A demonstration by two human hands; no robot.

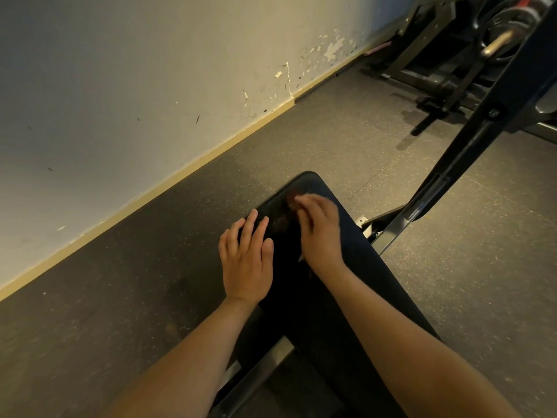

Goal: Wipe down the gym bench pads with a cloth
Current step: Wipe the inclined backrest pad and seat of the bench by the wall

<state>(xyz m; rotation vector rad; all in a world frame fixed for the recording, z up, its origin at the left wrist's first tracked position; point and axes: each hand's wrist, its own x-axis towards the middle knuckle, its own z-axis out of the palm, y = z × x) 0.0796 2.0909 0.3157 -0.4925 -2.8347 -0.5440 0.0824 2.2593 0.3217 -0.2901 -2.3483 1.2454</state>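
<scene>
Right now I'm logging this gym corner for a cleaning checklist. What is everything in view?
bench pad: one, black, centre, running away from the person
cloth: one, dark brownish, blurred, near the pad's far end
bench frame: one, grey metal, under the pad
machine upright: one, black, slanting at right
weight plate: one seen, black, on a brass-coloured bar end, top right
floor: dark speckled rubber
wall: off-white, chipped paint low down
skirting: cream, along the wall's foot
left hand: flat on the pad's left edge
right hand: blurred, fingers at the cloth, grip unclear
</scene>
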